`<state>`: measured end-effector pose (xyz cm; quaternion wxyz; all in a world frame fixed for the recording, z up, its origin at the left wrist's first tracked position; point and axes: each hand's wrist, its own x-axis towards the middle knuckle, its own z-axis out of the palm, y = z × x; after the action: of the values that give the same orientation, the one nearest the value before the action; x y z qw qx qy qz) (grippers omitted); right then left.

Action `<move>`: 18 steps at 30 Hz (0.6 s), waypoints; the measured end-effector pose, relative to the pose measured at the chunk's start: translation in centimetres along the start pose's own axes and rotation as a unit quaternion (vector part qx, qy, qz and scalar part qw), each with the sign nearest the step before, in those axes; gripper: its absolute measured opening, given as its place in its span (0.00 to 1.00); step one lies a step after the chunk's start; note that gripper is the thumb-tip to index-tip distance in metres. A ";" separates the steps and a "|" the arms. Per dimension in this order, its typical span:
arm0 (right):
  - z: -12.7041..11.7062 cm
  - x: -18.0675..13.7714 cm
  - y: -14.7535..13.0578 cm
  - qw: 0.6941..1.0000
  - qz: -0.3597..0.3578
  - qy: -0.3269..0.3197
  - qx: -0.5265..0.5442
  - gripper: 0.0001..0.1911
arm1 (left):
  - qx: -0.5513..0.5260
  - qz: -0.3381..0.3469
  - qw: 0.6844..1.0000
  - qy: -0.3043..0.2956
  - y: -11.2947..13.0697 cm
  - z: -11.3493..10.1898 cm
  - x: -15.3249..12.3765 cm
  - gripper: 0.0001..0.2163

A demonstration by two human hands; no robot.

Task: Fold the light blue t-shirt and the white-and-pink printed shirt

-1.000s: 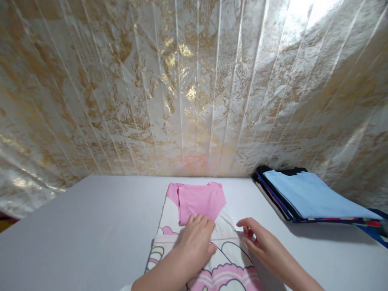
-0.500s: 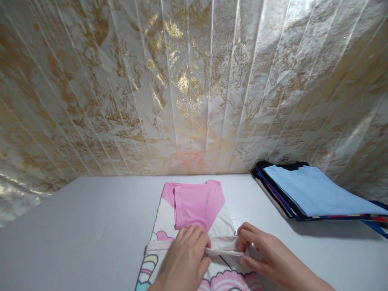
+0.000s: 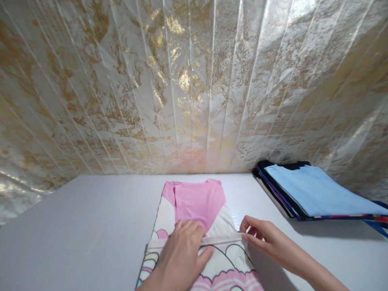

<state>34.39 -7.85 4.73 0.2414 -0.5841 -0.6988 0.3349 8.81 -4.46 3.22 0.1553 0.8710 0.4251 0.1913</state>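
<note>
A folded pink and white printed shirt [image 3: 198,202] lies in front of me. Its pink sleeve is turned inward at the far end, and its near part is folded up, with the pale hem [image 3: 222,239] running across the middle. My left hand [image 3: 183,254] rests palm down over this hem, thumb apart from the fingers, covering part of the print. At the hem's right corner, my right hand [image 3: 257,234] pinches the fabric edge between thumb and fingers. The shirt's near end runs out of view.
A stack of folded shirts [image 3: 318,192], light blue on top with darker ones beneath, sits at the back right of the white table [image 3: 85,230]. Behind the table hangs a shiny gold-patterned covering [image 3: 188,89] with vertical creases.
The bunched hem on the right now lies straight and flat, showing more of the print below it. My right hand has moved slightly up to the corner; my left hand stays nearly in place.
</note>
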 end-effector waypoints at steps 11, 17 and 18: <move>2.0 0.5 -0.2 0.999 0.020 0.041 0.003 0.07 | -0.014 -0.028 0.999 -0.011 0.0 0.9 0.2 0.06; 2.3 0.9 0.4 0.997 -0.015 0.049 0.054 0.07 | -0.020 -0.032 0.999 0.008 0.6 0.3 -0.1 0.03; 2.4 0.9 0.7 0.997 -0.009 0.057 0.042 0.07 | -0.015 -0.032 0.999 0.009 0.7 0.2 -0.1 0.04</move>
<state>32.87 -7.31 2.60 0.3076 -0.5854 -0.6746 0.3280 9.32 -4.99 3.37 0.1701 0.8529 0.4511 0.2003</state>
